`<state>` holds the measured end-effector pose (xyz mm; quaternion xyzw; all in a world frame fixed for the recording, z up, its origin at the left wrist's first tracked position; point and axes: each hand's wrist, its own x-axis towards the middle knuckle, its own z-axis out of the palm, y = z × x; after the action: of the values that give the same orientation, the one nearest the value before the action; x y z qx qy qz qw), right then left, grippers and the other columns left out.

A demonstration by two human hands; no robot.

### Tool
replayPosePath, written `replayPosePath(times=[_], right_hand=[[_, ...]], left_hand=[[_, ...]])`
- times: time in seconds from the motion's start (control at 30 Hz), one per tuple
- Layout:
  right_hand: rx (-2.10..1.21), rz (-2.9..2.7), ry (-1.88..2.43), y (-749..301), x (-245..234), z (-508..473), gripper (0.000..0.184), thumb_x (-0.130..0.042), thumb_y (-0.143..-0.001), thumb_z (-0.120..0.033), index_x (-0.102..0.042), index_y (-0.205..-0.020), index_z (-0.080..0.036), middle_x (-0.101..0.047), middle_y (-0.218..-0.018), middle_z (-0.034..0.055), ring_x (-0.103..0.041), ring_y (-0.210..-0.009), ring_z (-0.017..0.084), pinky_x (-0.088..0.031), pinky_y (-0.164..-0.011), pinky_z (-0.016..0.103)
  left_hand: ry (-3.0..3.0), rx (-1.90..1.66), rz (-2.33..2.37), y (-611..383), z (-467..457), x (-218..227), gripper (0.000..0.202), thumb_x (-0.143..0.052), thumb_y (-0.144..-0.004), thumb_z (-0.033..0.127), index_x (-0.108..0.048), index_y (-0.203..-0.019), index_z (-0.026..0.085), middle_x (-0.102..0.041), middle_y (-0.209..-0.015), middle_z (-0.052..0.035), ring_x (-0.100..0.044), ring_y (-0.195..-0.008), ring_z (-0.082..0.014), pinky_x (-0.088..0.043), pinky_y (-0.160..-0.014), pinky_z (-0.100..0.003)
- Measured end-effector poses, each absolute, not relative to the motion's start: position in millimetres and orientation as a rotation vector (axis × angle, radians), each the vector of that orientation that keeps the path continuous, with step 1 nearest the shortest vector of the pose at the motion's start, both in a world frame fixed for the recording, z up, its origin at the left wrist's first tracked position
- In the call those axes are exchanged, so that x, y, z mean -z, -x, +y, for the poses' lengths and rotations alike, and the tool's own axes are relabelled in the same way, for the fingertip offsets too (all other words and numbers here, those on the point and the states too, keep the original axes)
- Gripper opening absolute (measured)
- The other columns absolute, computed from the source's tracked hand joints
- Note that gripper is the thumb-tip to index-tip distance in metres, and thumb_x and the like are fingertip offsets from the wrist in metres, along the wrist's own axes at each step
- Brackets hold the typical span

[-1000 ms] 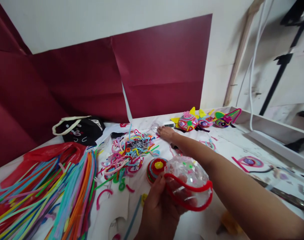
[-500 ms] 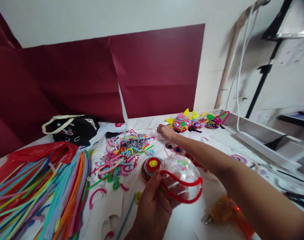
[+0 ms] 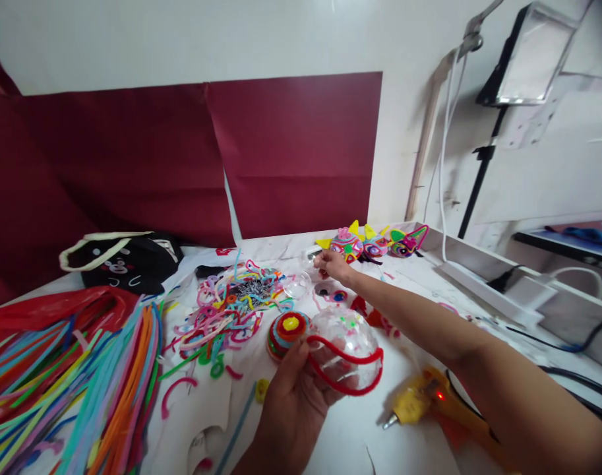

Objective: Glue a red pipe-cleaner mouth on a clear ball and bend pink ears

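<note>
My left hand [image 3: 298, 402] grips a clear plastic ball [image 3: 353, 333] with small green and coloured bits on top. A red pipe cleaner [image 3: 350, 390] forms an eye-shaped outline on its side. Just behind the fingers sits a ball coiled in striped pipe cleaners [image 3: 287, 335], with a yellow centre. My right hand [image 3: 334, 265] reaches to the back of the table, its fingers pinched together. Whatever is in them is too small to make out. Close by lies a clear round plastic shell [image 3: 297, 285]. Decorated pipe-cleaner balls [image 3: 347, 245] stand beside this hand.
A glue gun [image 3: 412, 404] with a lit red light lies under my right forearm. Tangled pipe-cleaner pieces [image 3: 241, 297] cover the middle left. Long pipe cleaners [image 3: 117, 382] fill the front left, with a black bag [image 3: 125, 264] behind. A power strip [image 3: 493, 290] lies at right.
The view has turned a little to the right. My right hand has lifted slightly off the table, and the clear shell beside it shows more plainly. The left hand keeps its hold.
</note>
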<state>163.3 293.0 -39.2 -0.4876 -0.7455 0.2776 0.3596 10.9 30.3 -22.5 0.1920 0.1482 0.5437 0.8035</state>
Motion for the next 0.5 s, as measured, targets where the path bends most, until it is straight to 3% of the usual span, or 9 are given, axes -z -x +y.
replayPosePath(times=[0.23, 0.5], right_hand=[[-0.489, -2.052, 1.132, -150.8, 31.0, 274.9, 0.033, -0.057, -0.093, -0.034, -0.056, -0.12, -0.016, -0.059, -0.118, 0.0085, -0.062, -0.099, 0.021, -0.054, -0.083, 0.041], [-0.104, -2.445, 1.083, -143.3, 40.7, 256.3, 0.032, -0.058, -0.092, -0.034, -0.057, -0.119, -0.016, -0.059, -0.119, 0.0086, -0.061, -0.102, 0.022, -0.052, -0.086, 0.043]], left_hand=[[-0.389, -1.165, 0.328, -14.5, 28.7, 16.4, 0.021, -0.053, -0.092, 0.017, -0.074, -0.091, 0.017, -0.078, -0.09, -0.0071, -0.074, -0.078, -0.0196, -0.059, -0.069, -0.031], [-0.408, -1.167, 0.304, -12.5, 29.6, 21.2, 0.022, -0.052, -0.093, 0.015, -0.073, -0.096, 0.019, -0.078, -0.094, -0.0057, -0.074, -0.08, -0.0184, -0.058, -0.08, -0.035]])
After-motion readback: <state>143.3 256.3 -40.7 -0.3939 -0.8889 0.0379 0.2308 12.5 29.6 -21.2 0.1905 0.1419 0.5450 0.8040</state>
